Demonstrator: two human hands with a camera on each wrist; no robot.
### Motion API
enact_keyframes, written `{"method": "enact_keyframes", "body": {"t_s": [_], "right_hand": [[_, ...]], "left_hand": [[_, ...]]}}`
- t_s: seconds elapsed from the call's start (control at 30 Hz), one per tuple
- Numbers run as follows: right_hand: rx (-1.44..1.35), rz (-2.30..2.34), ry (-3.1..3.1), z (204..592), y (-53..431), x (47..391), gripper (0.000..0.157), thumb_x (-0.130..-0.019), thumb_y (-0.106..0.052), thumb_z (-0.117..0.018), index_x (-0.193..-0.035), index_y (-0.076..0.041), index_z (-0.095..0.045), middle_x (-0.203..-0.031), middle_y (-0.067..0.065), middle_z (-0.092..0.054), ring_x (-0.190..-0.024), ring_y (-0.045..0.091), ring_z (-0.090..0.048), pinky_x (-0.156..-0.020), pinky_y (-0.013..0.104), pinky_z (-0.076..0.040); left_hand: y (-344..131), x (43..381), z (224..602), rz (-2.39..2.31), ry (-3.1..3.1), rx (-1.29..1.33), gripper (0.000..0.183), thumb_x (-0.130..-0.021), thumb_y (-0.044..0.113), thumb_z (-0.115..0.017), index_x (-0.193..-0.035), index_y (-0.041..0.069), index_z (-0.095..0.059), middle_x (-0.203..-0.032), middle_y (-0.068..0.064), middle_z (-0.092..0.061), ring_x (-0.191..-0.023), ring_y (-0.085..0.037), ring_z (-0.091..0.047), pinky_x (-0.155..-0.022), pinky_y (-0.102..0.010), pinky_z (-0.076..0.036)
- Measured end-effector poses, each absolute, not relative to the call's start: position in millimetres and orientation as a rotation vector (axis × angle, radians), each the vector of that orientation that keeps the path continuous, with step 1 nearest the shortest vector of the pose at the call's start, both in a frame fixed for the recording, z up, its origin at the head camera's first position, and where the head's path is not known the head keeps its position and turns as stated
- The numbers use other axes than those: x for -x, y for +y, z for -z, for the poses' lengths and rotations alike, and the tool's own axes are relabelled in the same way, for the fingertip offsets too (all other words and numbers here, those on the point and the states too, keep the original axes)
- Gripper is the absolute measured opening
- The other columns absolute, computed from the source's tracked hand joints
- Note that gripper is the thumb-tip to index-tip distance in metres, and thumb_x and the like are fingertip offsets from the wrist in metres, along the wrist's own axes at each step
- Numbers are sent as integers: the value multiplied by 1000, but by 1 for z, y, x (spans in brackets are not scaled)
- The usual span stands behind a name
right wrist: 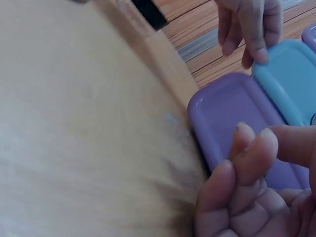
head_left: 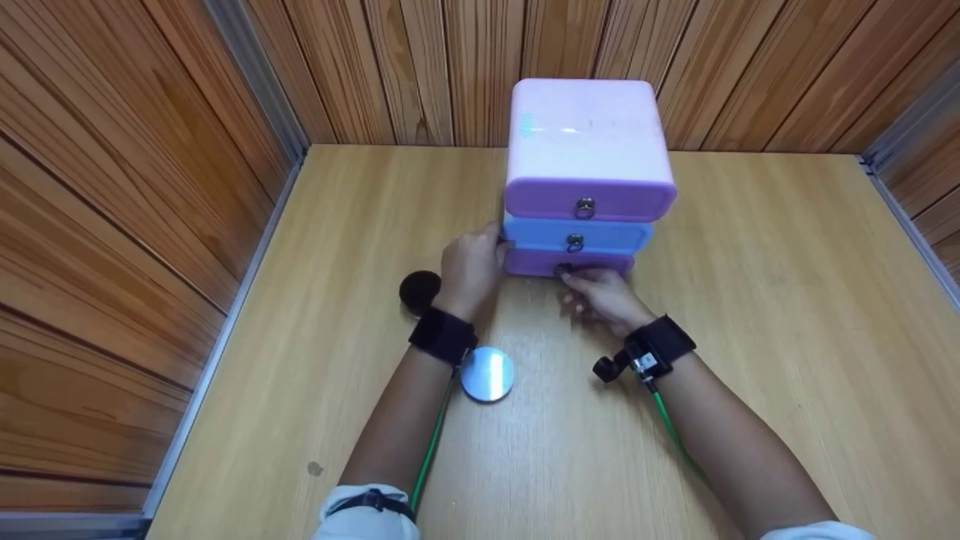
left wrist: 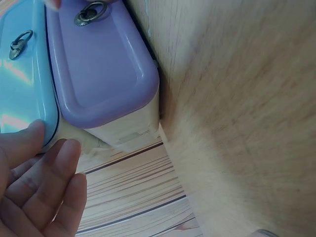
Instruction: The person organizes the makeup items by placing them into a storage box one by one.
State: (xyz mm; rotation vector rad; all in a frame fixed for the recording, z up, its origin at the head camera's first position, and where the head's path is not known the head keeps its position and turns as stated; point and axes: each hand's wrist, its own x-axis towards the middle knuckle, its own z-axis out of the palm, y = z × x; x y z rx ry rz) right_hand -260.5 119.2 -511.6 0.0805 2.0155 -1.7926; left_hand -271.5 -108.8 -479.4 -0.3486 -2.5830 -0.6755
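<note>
A small chest of drawers [head_left: 589,142] stands at the back of the table, with a purple drawer at top, a blue drawer [head_left: 540,234] in the middle and a purple bottom drawer [left wrist: 101,64]. My left hand [head_left: 472,266] grips the chest's left edge; its thumb rests on the blue drawer's corner and the fingers bend along the side. My right hand [head_left: 604,296] is at the front of the bottom drawer, thumb and fingertips bent together at its metal ring pull [left wrist: 90,13]. In the right wrist view those fingers [right wrist: 254,158] hide the ring. All the drawers look closed.
A black round object [head_left: 419,291] lies left of my left hand. Beside the left wrist strap is a shiny bluish disc [head_left: 487,374]. Wood-panelled walls [head_left: 420,75] border the table [head_left: 750,247] at back and sides. Green cables [head_left: 673,427] run along both forearms.
</note>
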Motion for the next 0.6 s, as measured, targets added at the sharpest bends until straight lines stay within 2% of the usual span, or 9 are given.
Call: {"method": "enact_keyframes", "body": {"t_s": [0.2,0.4,0.6], "right_hand": [[-109,1789,2086,511,119,265,40,-99,-24,-59,-121,10,-57,-74,1,-60,-56,8,-54,-51,24,-49],[-78,1780,2148,513,115,266,35,-96,-21,-64,-105,13,-62,-67,1,-61,-52,8,-54,-48,23,-48],[-38,1758,2180,513,118,255,29,-96,-15,-62,-102,14,-63,-66,2,-61,-51,7,-53,-47,21,-48]], "left_hand": [[-110,272,477,654,-2591,369,19,-92,24,-70,-91,5,-68,-78,-8,-69,-66,-23,-66,-52,-38,-50],[-111,271,479,624,-2589,374,20,-92,24,-70,-89,5,-67,-74,-7,-68,-62,-21,-65,-49,-37,-49],[-111,271,478,658,-2596,379,22,-92,27,-70,-90,6,-68,-74,-6,-69,-63,-21,-65,-50,-37,-48]]}}
